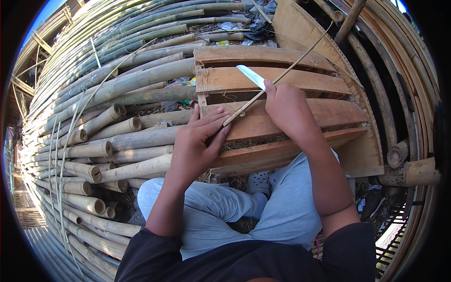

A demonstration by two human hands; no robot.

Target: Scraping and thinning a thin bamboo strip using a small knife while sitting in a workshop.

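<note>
A long, thin bamboo stick [300, 58] slants from my left hand up toward the far right, passing over a low wooden slatted bench [277, 80]. My left hand [199, 134] pinches its near end between thumb and fingers, close to the bench's left edge. In my right fist [292, 110] is a knife [252, 77]; its pale, shiny blade points up and left, and its handle is hidden in the fist. The blade lies beside the stick, and I cannot tell whether the two touch. A small curl of shaving [242, 114] sits by the stick.
Many bamboo poles [136, 141] lie stacked to the left, their cut ends near the bench. A curved brown board [300, 26] stands along the bench's right side. More poles [376, 84] frame the far right. Litter [239, 26] lies behind the bench. My legs [282, 207] are close below it.
</note>
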